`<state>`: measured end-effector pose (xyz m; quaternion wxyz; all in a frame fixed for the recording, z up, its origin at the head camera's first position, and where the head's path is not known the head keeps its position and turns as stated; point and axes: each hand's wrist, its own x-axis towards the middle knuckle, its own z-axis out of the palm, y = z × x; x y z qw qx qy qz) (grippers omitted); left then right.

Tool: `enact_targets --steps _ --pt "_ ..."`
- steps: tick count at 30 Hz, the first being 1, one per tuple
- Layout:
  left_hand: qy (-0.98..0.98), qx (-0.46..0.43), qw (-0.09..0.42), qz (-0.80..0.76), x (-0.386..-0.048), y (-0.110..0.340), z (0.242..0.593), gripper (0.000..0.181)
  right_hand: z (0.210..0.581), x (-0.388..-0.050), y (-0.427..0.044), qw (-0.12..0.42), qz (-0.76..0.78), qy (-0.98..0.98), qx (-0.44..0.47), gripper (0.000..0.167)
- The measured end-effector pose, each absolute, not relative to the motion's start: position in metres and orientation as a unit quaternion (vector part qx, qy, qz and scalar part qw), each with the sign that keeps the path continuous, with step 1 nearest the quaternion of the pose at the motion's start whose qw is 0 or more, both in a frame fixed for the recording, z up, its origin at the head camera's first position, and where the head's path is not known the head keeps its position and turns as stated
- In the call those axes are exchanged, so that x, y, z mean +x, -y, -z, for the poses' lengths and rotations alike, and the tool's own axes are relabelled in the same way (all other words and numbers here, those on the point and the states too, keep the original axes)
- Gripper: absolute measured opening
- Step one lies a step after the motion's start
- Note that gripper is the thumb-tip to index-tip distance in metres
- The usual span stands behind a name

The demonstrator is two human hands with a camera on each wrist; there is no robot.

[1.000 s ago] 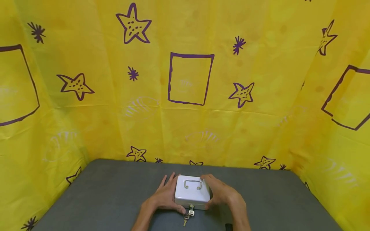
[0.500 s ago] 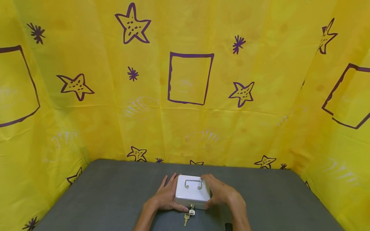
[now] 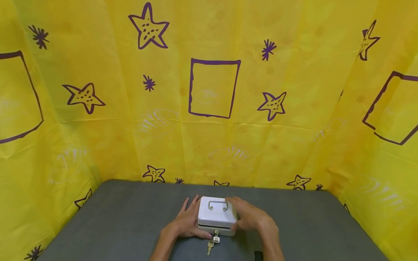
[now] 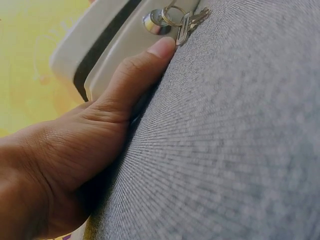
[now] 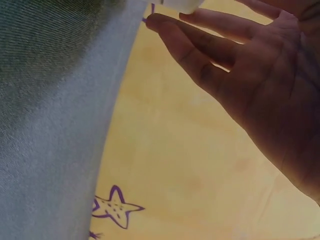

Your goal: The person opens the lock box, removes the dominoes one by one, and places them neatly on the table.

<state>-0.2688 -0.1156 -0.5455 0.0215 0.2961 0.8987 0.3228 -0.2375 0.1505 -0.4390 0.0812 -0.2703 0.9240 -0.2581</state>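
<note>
Yellow starfish-print curtain [image 3: 212, 152] round back and sides of grey tabletop [image 3: 130, 217]. White cash box [image 3: 213, 212] sits on it, lid a crack up, keys [image 3: 210, 247] at front lock [image 4: 156, 22] just beside left thumb. Left hand [image 3: 190, 221] grips left side, fingers spread; right hand [image 3: 249, 214] grips right side, blocking my look there. Only head cam gives me lid handle [image 3: 217, 205]; left wrist gets key ring [image 4: 172, 16], right wrist gets palm.
</note>
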Motion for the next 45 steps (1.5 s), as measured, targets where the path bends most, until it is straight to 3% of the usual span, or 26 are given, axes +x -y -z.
enact_targets --steps 6,13,19,26,33,45 --pt "-0.907 0.294 0.026 -0.300 -0.269 0.115 0.540 0.125 0.431 -0.235 -0.156 0.037 0.279 -0.919 -0.274 0.067" --pt "-0.910 0.294 0.031 -0.289 -0.267 0.116 0.533 0.118 0.425 -0.236 -0.160 0.032 0.303 -0.915 -0.265 0.057" --pt "-0.904 0.304 0.026 -0.300 -0.272 0.118 0.541 0.124 0.427 -0.239 -0.159 0.026 0.309 -0.912 -0.267 0.047" --pt "-0.914 0.275 0.050 -0.295 -0.276 0.117 0.548 0.132 0.433 -0.246 -0.150 -0.032 0.310 -0.929 -0.199 0.023" --pt "-0.918 0.273 0.057 -0.281 -0.269 0.113 0.536 0.125 0.442 -0.249 -0.142 -0.045 0.309 -0.940 -0.141 0.054" --pt "-0.912 0.282 0.059 -0.292 -0.270 0.114 0.539 0.122 0.456 -0.260 -0.139 -0.009 0.330 -0.934 -0.134 0.081"
